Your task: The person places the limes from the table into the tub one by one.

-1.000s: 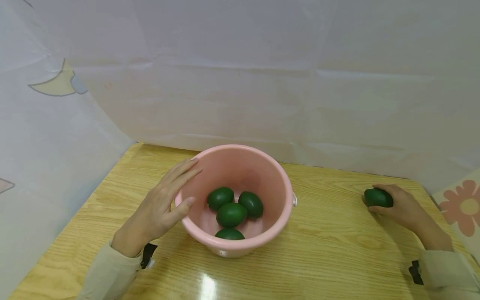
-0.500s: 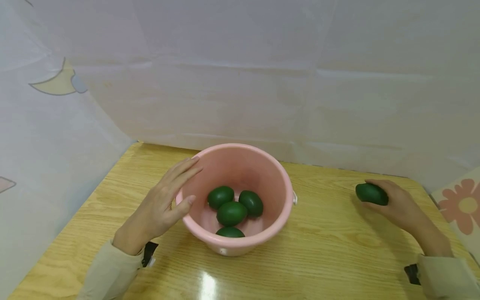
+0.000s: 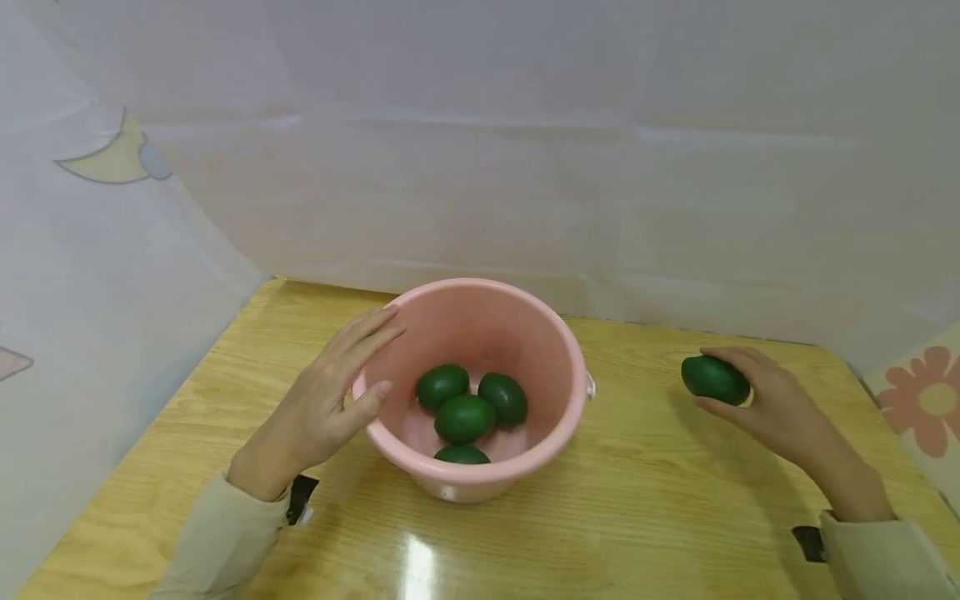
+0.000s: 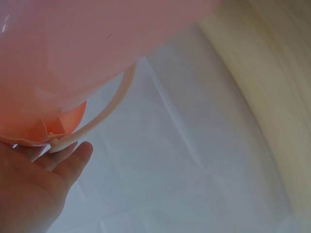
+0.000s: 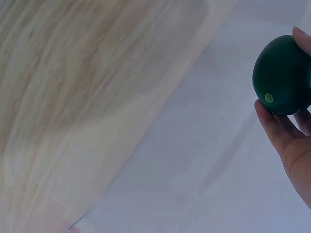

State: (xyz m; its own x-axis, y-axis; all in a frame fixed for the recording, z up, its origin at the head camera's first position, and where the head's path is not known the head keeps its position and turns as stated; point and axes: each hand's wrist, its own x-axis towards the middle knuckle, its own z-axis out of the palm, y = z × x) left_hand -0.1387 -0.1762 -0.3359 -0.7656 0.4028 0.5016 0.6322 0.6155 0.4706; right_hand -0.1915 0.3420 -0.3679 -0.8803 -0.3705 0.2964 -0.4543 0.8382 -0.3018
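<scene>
In the head view, a pink bucket [image 3: 487, 321] stands on the table with several dark green avocados [image 3: 465, 419] at its bottom. My left hand [image 3: 318, 408] rests on the bucket's left rim, fingers fairly straight. The left wrist view has those fingers by the rim where the pale bucket handle [image 4: 109, 108] hangs from its pivot. Off to the right, my right hand [image 3: 780, 408] holds another avocado [image 3: 715, 380] between thumb and fingers, above the table. A small light stem spot shows on this avocado in the right wrist view, where the hand is partly cut off.
The wood-grain table [image 3: 637, 517] has its back edge against a pale sheet [image 3: 480, 192] that hangs behind it. More sheeting with a printed moon [image 3: 112, 158] is at the left, and a printed flower [image 3: 926, 400] is at the right edge.
My right hand has lifted the avocado and brought it left towards the bucket. The left hand keeps its place on the rim.
</scene>
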